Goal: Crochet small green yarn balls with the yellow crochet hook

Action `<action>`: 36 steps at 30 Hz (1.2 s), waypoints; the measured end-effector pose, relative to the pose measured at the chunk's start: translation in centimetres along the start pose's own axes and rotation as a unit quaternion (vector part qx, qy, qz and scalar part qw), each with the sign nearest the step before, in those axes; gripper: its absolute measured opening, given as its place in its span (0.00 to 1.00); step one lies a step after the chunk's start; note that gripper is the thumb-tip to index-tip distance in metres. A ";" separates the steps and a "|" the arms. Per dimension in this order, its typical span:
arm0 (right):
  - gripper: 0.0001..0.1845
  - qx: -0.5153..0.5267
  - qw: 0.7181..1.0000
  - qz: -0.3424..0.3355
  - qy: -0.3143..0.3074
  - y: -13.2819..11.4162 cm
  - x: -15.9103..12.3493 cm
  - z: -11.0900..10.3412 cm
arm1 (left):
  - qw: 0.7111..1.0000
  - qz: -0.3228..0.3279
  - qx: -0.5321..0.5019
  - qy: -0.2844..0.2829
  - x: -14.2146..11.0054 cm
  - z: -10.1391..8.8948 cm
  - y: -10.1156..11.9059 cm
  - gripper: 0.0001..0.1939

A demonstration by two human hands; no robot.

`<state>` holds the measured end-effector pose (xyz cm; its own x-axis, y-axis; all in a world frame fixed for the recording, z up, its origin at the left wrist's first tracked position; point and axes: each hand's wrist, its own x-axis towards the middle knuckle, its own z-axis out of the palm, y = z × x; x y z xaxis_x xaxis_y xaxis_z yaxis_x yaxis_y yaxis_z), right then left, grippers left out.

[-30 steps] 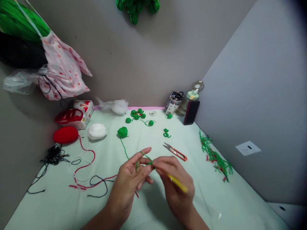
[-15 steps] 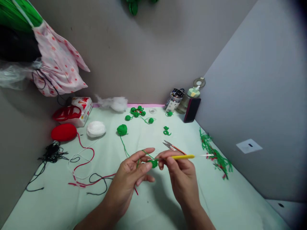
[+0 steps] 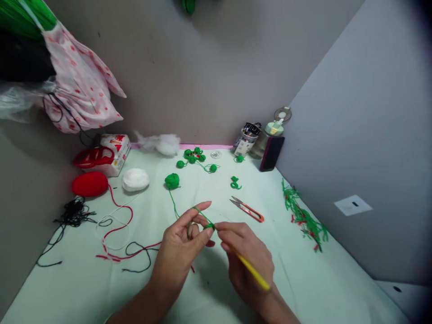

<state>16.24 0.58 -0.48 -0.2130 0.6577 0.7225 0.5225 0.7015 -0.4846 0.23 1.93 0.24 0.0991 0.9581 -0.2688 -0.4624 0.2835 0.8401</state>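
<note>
My left hand (image 3: 185, 243) pinches a small green crochet piece (image 3: 209, 226) between thumb and fingers, and green yarn runs over its raised index finger. That strand leads back to a green yarn ball (image 3: 172, 181) on the table. In my right hand (image 3: 248, 258) is a crochet hook with a yellow handle (image 3: 253, 271), its handle slanting down toward me. The hook's tip meets the green piece and is hidden by the fingers. Orange thread snips (image 3: 247, 209) lie just beyond my right hand.
Red yarn (image 3: 90, 184), white yarn (image 3: 135, 180) and tangled black yarn (image 3: 74, 211) lie at left, with loose strands toward the middle. Small green crocheted balls (image 3: 195, 155) sit at the back. A phone (image 3: 272, 154) leans on a bottle; yarn scraps (image 3: 305, 218) line the right wall.
My right hand has turned, swinging the yellow handle from level to slanting down toward me. The snips now show fully. The green piece is more covered by my fingers.
</note>
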 end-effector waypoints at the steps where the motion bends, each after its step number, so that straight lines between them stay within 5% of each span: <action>1: 0.18 -0.036 0.999 -0.013 -0.007 -0.1 -0.1 0.0 | 1.000 -0.006 -0.011 -0.001 0.0 0.0 -0.1 0.25; 3: 0.19 -0.055 0.998 -0.015 -0.008 -0.1 -0.1 0.1 | 0.999 -0.021 -0.028 -0.001 0.2 0.0 -0.1 0.28; 11: 0.16 0.135 0.983 0.108 0.060 0.6 0.5 0.2 | 0.999 0.010 0.037 0.005 0.1 -0.1 0.1 0.27; 22: 0.19 0.062 0.997 0.025 0.027 0.0 0.2 0.3 | 1.000 0.015 0.009 0.012 0.2 -0.2 -0.4 0.22; 28: 0.20 -0.048 0.998 -0.043 0.002 0.6 -0.7 0.6 | 0.987 -0.099 -0.121 -0.048 0.2 -0.2 0.1 0.26; 31: 0.18 0.080 0.992 0.061 0.074 0.8 -0.4 0.3 | 0.979 -0.135 -0.149 -0.045 0.5 -0.6 0.8 0.23; 33: 0.15 0.194 0.962 0.151 0.118 0.9 -0.1 0.2 | 0.983 -0.111 -0.144 -0.035 0.5 -0.7 1.1 0.21; 36: 0.11 0.307 0.922 0.215 0.098 1.0 0.2 0.4 | 0.989 -0.080 -0.115 -0.056 0.4 -0.7 1.0 0.21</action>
<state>16.36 1.56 -1.05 0.0895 0.8913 0.4445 -0.0540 0.4499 -0.8914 -0.82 2.57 0.69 0.2794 0.9035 -0.3251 -0.6192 0.4283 0.6581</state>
